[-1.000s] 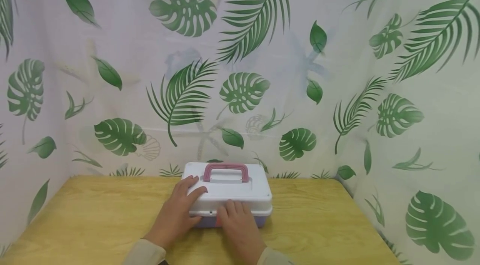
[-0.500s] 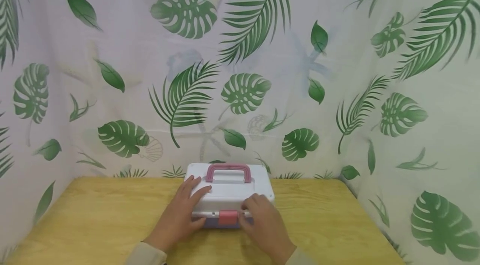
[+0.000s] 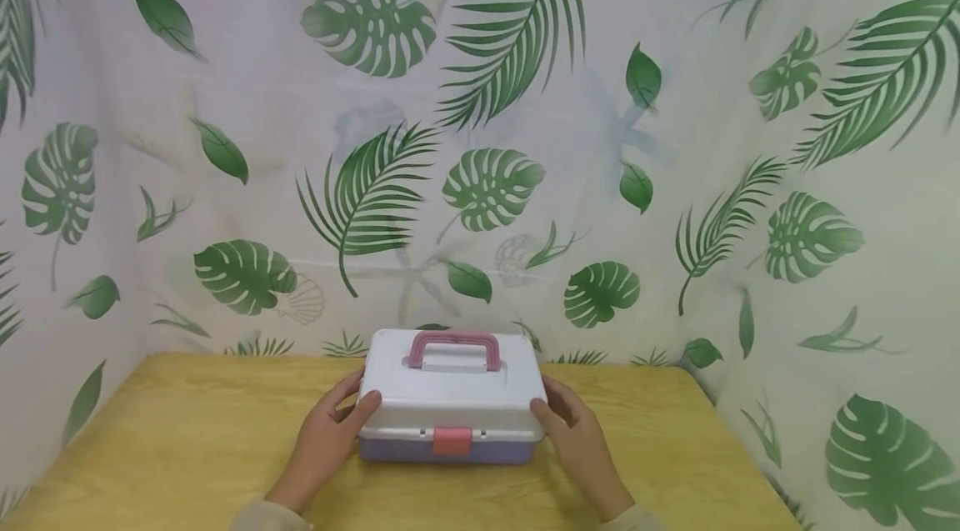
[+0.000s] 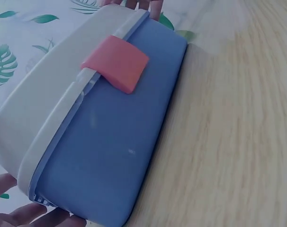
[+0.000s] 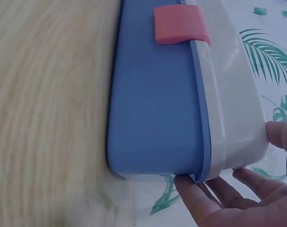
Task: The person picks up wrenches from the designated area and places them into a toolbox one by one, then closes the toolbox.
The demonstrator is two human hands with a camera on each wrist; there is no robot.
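A plastic storage box [image 3: 457,389] with a white lid and a bluish-purple base stands on the table in the head view. Its pink carry handle [image 3: 454,338] is raised, and the pink front latch [image 3: 453,441] lies down over the seam. My left hand [image 3: 322,439] holds the left end, thumb on the lid's front corner and fingers along the side. Opposite it, my right hand [image 3: 585,443] grips the right end the same way. In the right wrist view, the fingertips [image 5: 193,191] touch the end under the lid's rim.
The wood-grain table [image 3: 225,423] extends on both sides of the box. Behind it and along both sides hangs a white curtain [image 3: 525,264] printed with green leaves.
My right hand has left the latch and moved to the box's right end. The left hand has slid off the lid's top to the left end. The latch is now uncovered.
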